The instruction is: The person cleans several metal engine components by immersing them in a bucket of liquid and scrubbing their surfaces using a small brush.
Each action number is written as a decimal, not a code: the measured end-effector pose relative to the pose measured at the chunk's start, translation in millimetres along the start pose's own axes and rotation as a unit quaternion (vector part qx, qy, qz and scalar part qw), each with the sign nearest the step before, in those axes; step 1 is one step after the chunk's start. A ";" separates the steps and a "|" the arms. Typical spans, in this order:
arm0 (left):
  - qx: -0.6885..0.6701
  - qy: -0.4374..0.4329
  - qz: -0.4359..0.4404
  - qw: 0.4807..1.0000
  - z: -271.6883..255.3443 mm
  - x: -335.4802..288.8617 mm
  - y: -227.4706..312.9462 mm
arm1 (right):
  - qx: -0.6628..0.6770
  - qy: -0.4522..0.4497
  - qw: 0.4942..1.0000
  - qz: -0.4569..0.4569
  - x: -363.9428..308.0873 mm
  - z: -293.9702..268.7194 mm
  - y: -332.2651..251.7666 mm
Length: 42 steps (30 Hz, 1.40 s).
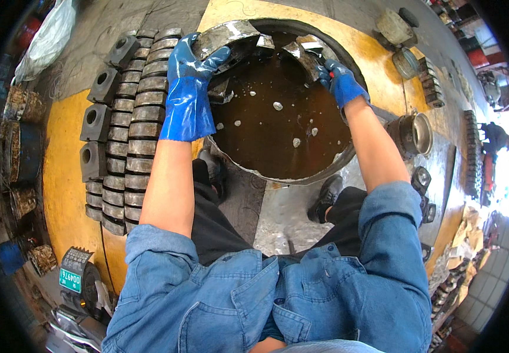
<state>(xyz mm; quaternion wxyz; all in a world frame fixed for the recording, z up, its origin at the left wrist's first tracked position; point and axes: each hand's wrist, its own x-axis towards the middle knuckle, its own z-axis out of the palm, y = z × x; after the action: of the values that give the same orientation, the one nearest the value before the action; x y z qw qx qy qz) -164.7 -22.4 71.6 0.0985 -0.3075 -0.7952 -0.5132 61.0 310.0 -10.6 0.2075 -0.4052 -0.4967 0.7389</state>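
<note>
Both my hands wear blue rubber gloves and reach over a round dark tub [319,176] of brown liquid with pale flecks floating on it. My left hand [191,88] grips a wet, curved metal piece [228,36] at the tub's far left rim, its thumb along the near side. At the far right of the tub, my right hand [341,82] is closed round something with a bit of red showing, too covered to name. Just beside its fingers lies another curved metal piece [302,59], partly in the liquid. A darker metal edge [221,93] shows below my left thumb.
Left of the tub stand rows of stacked curved metal pieces [147,115] and several dark blocks with round holes [94,122]. Metal rings [422,134] and a round tin [406,63] stand at right. My shoes [327,197] flank the tub's near side. A scooter [78,312] is at lower left.
</note>
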 end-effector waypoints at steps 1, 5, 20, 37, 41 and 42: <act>-0.042 -0.006 -0.003 0.999 -1.8 -0.2 9.8 | -0.014 0.003 1.000 -0.001 11.8 -9.9 9.9; -0.110 -0.021 -0.013 0.994 -14.7 -1.9 20.2 | -0.088 0.000 0.996 0.011 19.3 -15.2 27.5; -0.145 -0.054 -0.022 0.988 -18.5 -1.4 14.1 | -0.291 0.062 0.954 -0.037 15.4 -29.5 49.5; 0.073 -0.003 0.005 0.997 -10.6 -0.6 -30.5 | -0.602 0.060 0.602 -0.522 -71.2 120.9 -60.7; 0.066 -0.014 0.005 0.998 -8.4 -2.7 -18.6 | -0.582 -0.117 0.581 -0.557 -95.2 178.3 -91.7; 0.045 -0.028 0.008 0.999 6.4 -2.9 -10.4 | -0.619 -0.136 0.546 -0.549 -97.9 178.7 -100.5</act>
<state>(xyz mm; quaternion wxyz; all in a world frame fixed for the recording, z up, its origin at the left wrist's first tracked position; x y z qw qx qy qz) -167.5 -20.9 59.4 0.0938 -0.3235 -0.8176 -0.4670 -35.1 181.8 150.3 0.2003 0.0237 -0.9787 0.0372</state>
